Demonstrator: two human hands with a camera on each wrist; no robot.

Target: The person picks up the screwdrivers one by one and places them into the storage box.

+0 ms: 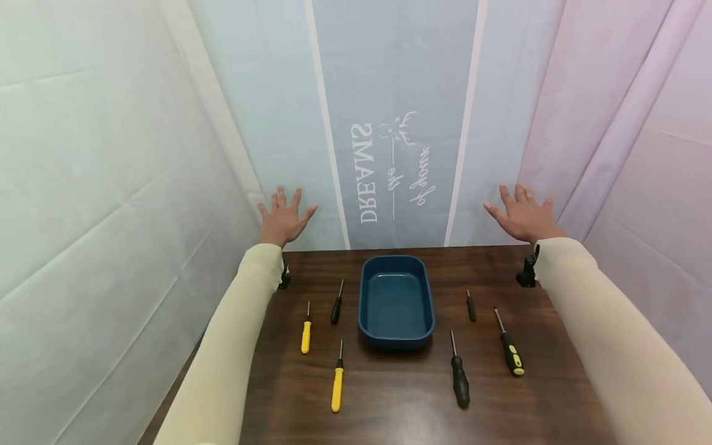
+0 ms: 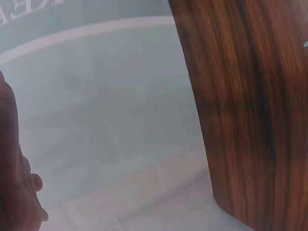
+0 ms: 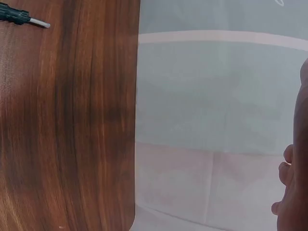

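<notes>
My left hand (image 1: 283,220) is raised near the table's far left edge, fingers spread, holding nothing. Opposite it, the right hand (image 1: 525,217) is held up with its fingers spread too. Between the arms stands a dark blue rectangular tray (image 1: 396,300). Left of it lie a small black screwdriver (image 1: 336,309) and two yellow-handled screwdrivers (image 1: 306,337) (image 1: 337,389). On the right are a short black screwdriver (image 1: 471,308), a larger black one (image 1: 460,380) and a black-and-yellow screwdriver (image 1: 512,354). Only part of each hand shows at the edge of its wrist view.
The dark wooden table (image 1: 400,402) ends at a pale printed cloth (image 1: 400,74) hanging behind it. Light fabric walls stand at the left (image 1: 100,185) and right (image 1: 656,185). A dark wrist-camera mount (image 1: 526,272) sits beneath the right wrist.
</notes>
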